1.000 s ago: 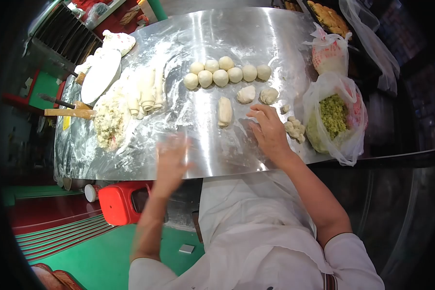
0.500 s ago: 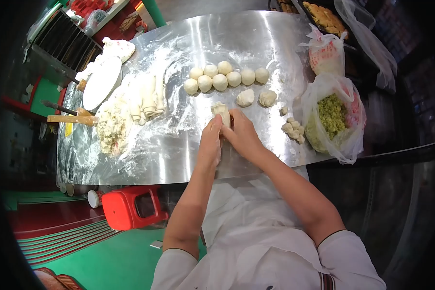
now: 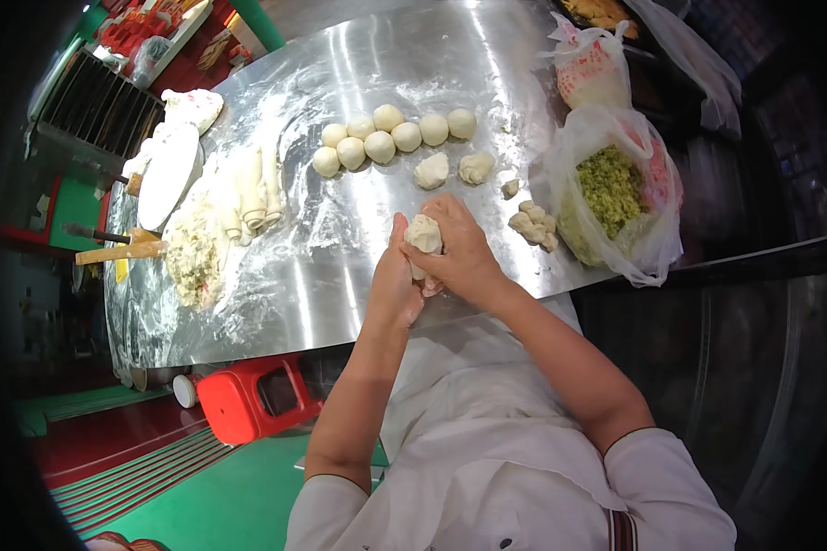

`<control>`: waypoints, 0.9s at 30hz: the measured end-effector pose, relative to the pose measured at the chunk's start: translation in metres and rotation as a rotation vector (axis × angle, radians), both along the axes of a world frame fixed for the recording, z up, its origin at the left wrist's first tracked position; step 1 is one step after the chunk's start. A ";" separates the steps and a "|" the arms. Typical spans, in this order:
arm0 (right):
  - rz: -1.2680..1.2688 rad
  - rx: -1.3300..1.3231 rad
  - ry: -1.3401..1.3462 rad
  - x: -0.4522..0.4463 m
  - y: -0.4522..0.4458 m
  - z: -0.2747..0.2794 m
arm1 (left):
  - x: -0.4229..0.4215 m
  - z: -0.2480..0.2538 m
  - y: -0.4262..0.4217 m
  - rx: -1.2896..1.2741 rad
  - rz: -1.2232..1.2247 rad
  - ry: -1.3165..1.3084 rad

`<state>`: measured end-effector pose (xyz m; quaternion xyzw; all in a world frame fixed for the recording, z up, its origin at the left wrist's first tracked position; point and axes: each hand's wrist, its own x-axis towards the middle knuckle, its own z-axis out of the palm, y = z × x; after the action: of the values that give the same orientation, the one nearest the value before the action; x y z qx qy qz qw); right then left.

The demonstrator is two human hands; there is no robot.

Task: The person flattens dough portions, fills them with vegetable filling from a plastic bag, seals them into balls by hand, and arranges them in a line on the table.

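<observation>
A lump of pale dough [image 3: 424, 234] is squeezed between my two hands, just above the near part of the steel table. My left hand [image 3: 394, 283] is closed against its left and lower side. The fingers of my right hand [image 3: 461, 246] wrap round its right side, and its gathered top bulges out between thumb and forefinger. Part of the dough is hidden by the hands. Beyond them lie two rough dough pieces, one [image 3: 432, 171] left of the other [image 3: 476, 167]. Several smooth dough balls [image 3: 379, 147] sit farther back in two rows.
Right of the hands lie dough scraps [image 3: 533, 225] and a plastic bag of green filling [image 3: 609, 195]; a tied bag [image 3: 593, 78] stands behind. To the left are dough rolls [image 3: 251, 197], a floury dough mass [image 3: 195, 253] and a wooden-handled tool [image 3: 124, 253]. A red stool [image 3: 234, 404] stands below the table [image 3: 326, 308].
The right hand has closed farther round the dough, whose rounded top now shows between the hands. The whole view has shifted, so the things on the table appear farther left.
</observation>
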<state>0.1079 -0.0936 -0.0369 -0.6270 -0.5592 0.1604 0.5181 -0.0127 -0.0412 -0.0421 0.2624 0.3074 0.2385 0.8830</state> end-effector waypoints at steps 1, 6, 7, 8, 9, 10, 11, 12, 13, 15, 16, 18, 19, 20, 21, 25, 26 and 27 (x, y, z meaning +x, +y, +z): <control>-0.008 -0.003 -0.001 -0.001 0.000 0.000 | 0.001 0.000 -0.002 -0.003 -0.008 -0.001; -0.090 0.030 -0.123 -0.002 0.015 -0.006 | 0.002 0.004 -0.012 0.106 0.216 0.281; -0.107 0.026 -0.125 0.001 0.021 -0.009 | -0.004 0.000 -0.010 0.104 0.199 0.279; -0.113 -0.063 -0.246 0.005 0.027 -0.012 | -0.013 -0.007 -0.006 0.219 0.203 0.299; -0.113 -0.151 -0.369 0.010 0.031 -0.016 | -0.023 -0.010 0.000 0.334 0.213 0.316; -0.132 -0.227 -0.362 0.019 0.032 -0.030 | -0.037 -0.006 0.010 0.333 0.210 0.313; -0.129 -0.229 -0.364 0.024 0.025 -0.027 | -0.053 0.002 0.020 0.466 0.073 0.380; -0.142 -0.232 -0.423 0.030 0.018 -0.023 | -0.063 0.006 0.024 0.596 -0.056 0.449; -0.150 -0.236 -0.479 0.035 0.010 -0.018 | -0.068 0.006 0.022 0.588 -0.041 0.457; -0.189 -0.216 -0.606 0.062 -0.001 -0.012 | -0.078 0.007 0.020 0.566 0.069 0.487; -0.236 -0.276 -0.677 0.078 -0.004 -0.013 | -0.082 0.004 0.020 0.563 0.069 0.499; -0.284 -0.340 -0.740 0.110 -0.007 -0.025 | -0.087 -0.009 0.021 0.546 0.033 0.524; -0.252 -0.373 -0.795 0.117 -0.007 -0.029 | -0.089 -0.011 0.020 0.538 0.015 0.536; -0.216 -0.401 -0.850 0.119 -0.005 -0.035 | -0.093 -0.010 0.020 0.503 -0.051 0.514; -0.208 -0.396 -0.840 0.117 -0.006 -0.042 | -0.095 -0.009 0.020 0.504 -0.046 0.527; -0.046 -0.147 -0.442 0.066 -0.030 -0.018 | -0.095 -0.008 0.020 0.506 -0.232 0.678; 0.036 -0.127 -0.349 0.057 -0.036 -0.018 | -0.094 -0.014 0.023 0.840 -0.320 0.810; 0.043 -0.123 -0.342 0.052 -0.040 -0.022 | -0.093 -0.016 0.026 1.182 -0.412 0.929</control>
<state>0.1595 -0.1341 -0.0585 -0.6637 -0.6415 0.0963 0.3726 -0.1057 -0.0149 -0.0581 0.8143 0.4127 0.0593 0.4038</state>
